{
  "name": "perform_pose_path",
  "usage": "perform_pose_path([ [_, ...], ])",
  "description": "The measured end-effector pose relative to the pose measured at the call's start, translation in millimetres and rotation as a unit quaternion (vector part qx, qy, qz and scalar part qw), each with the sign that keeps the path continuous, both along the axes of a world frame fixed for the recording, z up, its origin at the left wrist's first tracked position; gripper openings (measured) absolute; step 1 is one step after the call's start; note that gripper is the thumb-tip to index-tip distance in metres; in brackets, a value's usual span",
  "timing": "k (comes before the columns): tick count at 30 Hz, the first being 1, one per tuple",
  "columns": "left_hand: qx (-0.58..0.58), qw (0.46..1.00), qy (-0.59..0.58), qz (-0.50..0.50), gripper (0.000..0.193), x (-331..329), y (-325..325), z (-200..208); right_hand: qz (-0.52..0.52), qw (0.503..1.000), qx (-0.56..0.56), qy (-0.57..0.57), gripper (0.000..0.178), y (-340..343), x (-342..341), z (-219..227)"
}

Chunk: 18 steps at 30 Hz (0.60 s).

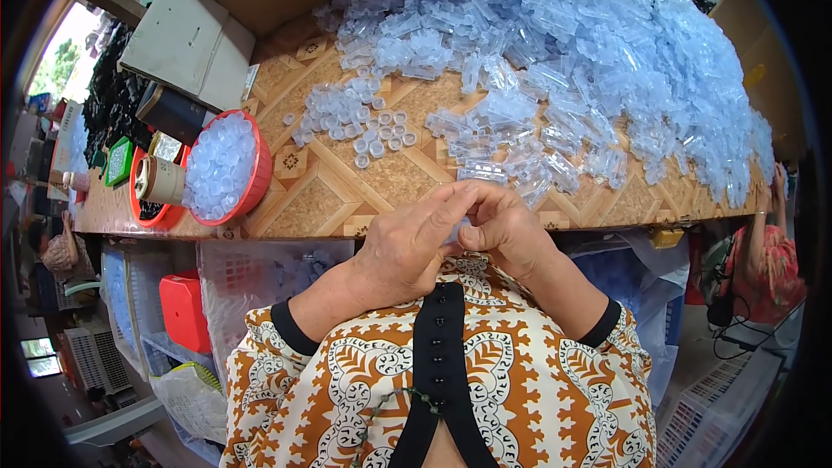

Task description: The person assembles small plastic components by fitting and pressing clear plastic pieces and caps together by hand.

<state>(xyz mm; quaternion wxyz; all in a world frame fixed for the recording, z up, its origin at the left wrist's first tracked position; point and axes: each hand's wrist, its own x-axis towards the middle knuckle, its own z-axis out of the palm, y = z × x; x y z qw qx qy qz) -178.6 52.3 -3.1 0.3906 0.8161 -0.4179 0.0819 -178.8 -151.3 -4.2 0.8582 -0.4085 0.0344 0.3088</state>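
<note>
My left hand (400, 247) and my right hand (513, 232) meet at the table's front edge, close to my body. Between their fingers sits a small clear bluish plastic piece (458, 230); the fingers cover most of it, so its exact shape is hidden. Both hands are closed on it. Just beyond them lie loose clear flat plastic pieces (529, 152), spilling from a large heap (555, 26) of the same kind. Left of these, small round clear caps (342, 113) are scattered on the patterned tabletop (316, 191).
A red basin (260, 175) of clear caps stands at the left, beside a cardboard tube (160, 180), a green box (120, 161) and a white carton (186, 39). Plastic-lined crates (251, 273) sit under the table edge. Other people (767, 269) work at far right and left.
</note>
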Motion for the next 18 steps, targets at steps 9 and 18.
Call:
perform_pose_path([
  [9, -0.038, 0.999, 0.001, -0.023, 0.091, 0, -10, 15, -0.007, 1.000, 0.007, -0.007, 0.040, -6, -3, -3],
  [18, -0.054, 0.993, 0.091, 0.049, 0.064, -1, -12, 10, -0.053, 0.997, -0.044, -0.025, 0.037, 2, -1, -6],
])
